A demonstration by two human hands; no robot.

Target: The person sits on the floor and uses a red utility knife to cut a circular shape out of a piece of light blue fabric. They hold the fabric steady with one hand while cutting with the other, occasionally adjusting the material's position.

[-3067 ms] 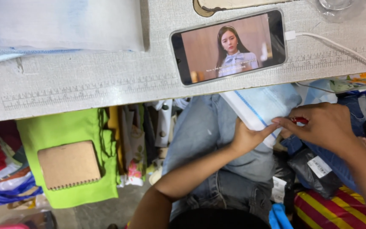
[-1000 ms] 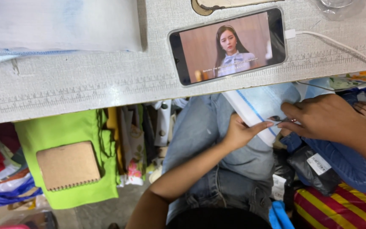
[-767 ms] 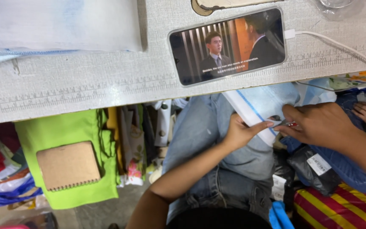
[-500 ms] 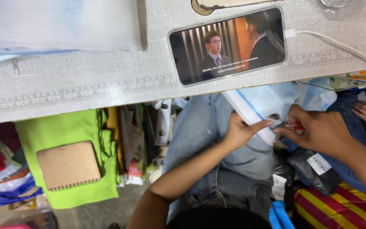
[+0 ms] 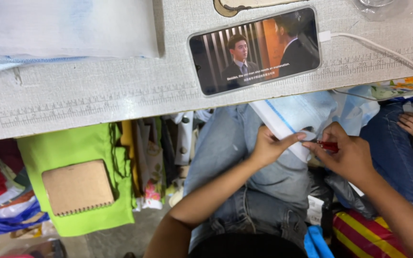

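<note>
Below the table edge, at about four o'clock from the frame's centre, the left hand (image 5: 267, 145) pinches a folded piece of pale blue-and-white fabric (image 5: 292, 119) that lies over the person's denim-clad lap (image 5: 244, 191), its index finger stretched toward three o'clock. Just beside it, at its three o'clock, the right hand (image 5: 347, 155) is closed around a small red-handled tool (image 5: 328, 145), whose tip meets the fabric near the left fingertip. At twelve o'clock a phone (image 5: 256, 50) lies flat on the grey table (image 5: 96, 100), playing a video, with a white cable (image 5: 378, 50) plugged into its right end. At eight o'clock a brown spiral notebook (image 5: 77, 187) rests on green cloth (image 5: 72, 153). Another person's hand (image 5: 412, 124) shows at three o'clock.
</note>
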